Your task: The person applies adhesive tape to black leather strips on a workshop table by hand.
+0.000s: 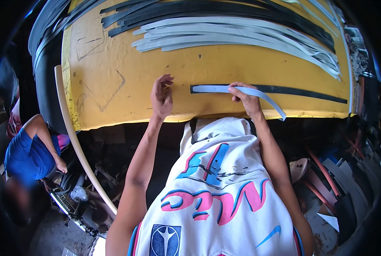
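My right hand (246, 99) pinches a thin white strip (216, 88) between thumb and fingers. The strip's left part lies along the left end of a black strip (299, 91), and its loose right end curves down past my wrist toward the table's front edge. The black strip lies flat across the yellow table (130, 70). My left hand (162, 97) is raised over the table, left of the strips and apart from them. Its fingers are loosely bent, with nothing in them.
Long white strips (228, 34) and black strips (186, 13) lie in piles at the table's back. A pale curved tube (75, 138) runs along the left side. At the lower left, a person in a blue shirt (30, 149) is near a machine (66, 209). Sheet scraps (344, 183) lie at right.
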Available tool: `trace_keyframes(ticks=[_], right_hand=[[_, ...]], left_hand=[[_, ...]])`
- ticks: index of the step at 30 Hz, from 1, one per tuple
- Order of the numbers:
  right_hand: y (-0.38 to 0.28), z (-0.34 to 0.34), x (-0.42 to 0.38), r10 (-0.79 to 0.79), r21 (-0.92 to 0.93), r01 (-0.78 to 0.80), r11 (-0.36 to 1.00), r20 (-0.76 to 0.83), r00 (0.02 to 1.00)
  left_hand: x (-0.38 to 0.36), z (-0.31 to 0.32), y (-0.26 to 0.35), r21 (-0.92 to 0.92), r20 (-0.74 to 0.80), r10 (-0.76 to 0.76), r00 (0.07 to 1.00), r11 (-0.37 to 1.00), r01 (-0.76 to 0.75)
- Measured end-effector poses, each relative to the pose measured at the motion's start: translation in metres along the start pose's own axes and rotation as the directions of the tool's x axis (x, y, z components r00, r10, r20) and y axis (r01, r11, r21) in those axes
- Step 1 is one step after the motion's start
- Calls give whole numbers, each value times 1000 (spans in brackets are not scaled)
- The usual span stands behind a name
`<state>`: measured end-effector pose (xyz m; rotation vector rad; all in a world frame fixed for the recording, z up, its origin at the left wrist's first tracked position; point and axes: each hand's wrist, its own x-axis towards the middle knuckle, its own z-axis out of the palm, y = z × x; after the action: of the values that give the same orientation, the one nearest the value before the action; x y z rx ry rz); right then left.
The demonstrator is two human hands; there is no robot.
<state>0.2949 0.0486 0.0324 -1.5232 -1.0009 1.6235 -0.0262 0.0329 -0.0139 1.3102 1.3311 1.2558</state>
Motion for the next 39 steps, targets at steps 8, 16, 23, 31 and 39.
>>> trace_keyframes(ticks=[8, 16, 23, 31, 39], right_hand=[[1, 1, 1, 0, -5, 0, 1000, -7, 1000], [-3, 3, 0, 3, -15, -3, 1000, 1, 1000], [1, 3, 1, -7, 18, 7, 1000, 4, 1000], [3, 3, 0, -19, 17, 19, 1000, 3, 1000], [6, 1, 3, -1, 12, 1, 1000, -2, 1000]], left_hand=[[1, 3, 6, -71, -70, 5, 998, 997, -10], [2, 21, 33, 539, 255, 151, 955, 798, -270], [1, 21, 25, 604, 322, 137, 937, 733, -314], [1, 23, 26, 610, 312, 124, 942, 734, -299], [1, 23, 25, 612, 311, 143, 940, 726, -313]])
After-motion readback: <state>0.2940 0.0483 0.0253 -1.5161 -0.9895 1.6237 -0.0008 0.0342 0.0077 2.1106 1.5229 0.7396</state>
